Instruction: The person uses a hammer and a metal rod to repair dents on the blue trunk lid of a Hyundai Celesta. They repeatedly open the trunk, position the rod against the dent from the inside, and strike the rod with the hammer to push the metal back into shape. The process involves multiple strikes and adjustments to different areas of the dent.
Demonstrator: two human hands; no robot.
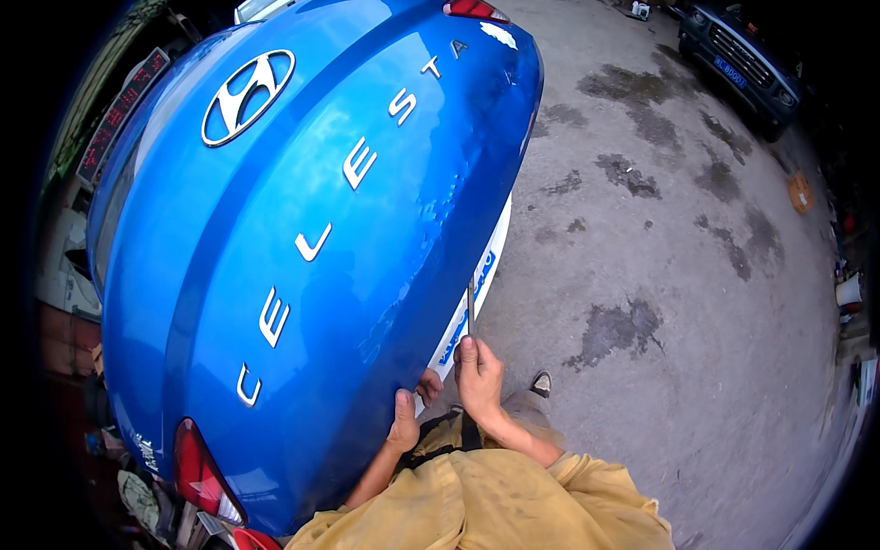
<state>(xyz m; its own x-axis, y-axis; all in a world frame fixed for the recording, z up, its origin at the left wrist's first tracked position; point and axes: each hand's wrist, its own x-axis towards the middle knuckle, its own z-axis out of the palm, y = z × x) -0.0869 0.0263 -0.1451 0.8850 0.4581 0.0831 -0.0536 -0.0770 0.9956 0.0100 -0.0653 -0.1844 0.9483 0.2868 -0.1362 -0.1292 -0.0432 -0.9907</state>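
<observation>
A glossy blue car boot lid [302, 238] with chrome letters and an oval emblem [247, 96] fills the left half of the view. My left hand [404, 420] grips the lid's lower edge, thumb on the blue paint. Just to its right, my right hand [478, 374] is closed on a thin metal tool [470, 301]. The shaft points up along the lid's edge, beside a white number plate [483, 275]. What the tool's tip touches is hidden.
Grey concrete ground [660, 238] with dark wet stains spreads to the right. A dark car [742, 60] is parked at the top right, and an orange box [800, 192] lies near it. Red tail lights [202, 472] sit at the lower left. My shoe [541, 383] shows below the lid.
</observation>
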